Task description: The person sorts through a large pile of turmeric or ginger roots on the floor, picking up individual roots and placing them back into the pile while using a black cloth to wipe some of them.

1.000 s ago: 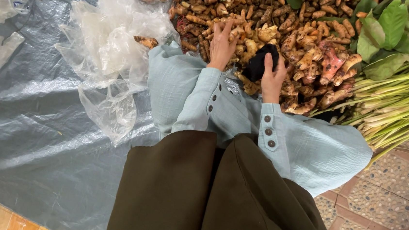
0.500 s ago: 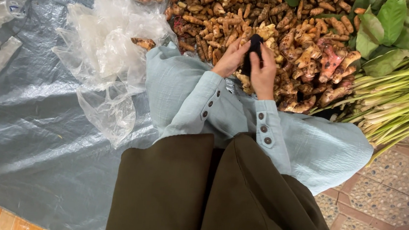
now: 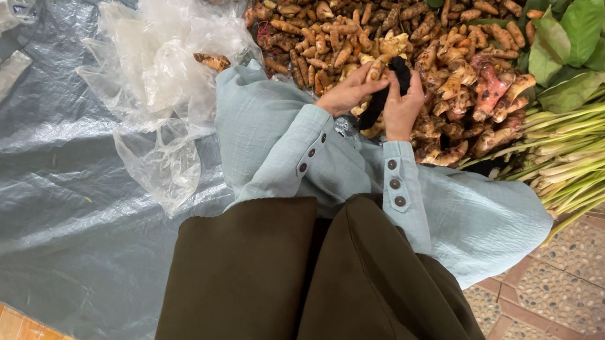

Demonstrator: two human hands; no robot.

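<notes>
Both hands met over the heap of turmeric and ginger roots (image 3: 399,34), sharing one dark, narrow object (image 3: 388,87). The right hand (image 3: 402,107) was wrapped around its upper part, and the left hand (image 3: 348,93) pinched its lower part, fingers closed. The object hung just above the roots, in front of the pale blue sleeves (image 3: 318,157).

With such a light two-handed hold, the object could probably slip into the heap, and the loose roots might roll off the grey tarpaulin (image 3: 42,193) if nudged.

What the dark object was could not be made out; the hands covered much of it. The lemongrass stalks (image 3: 591,157) and green leaves (image 3: 579,41) ran out of frame, and the clear plastic bags (image 3: 158,87) hid whatever lay under them.
</notes>
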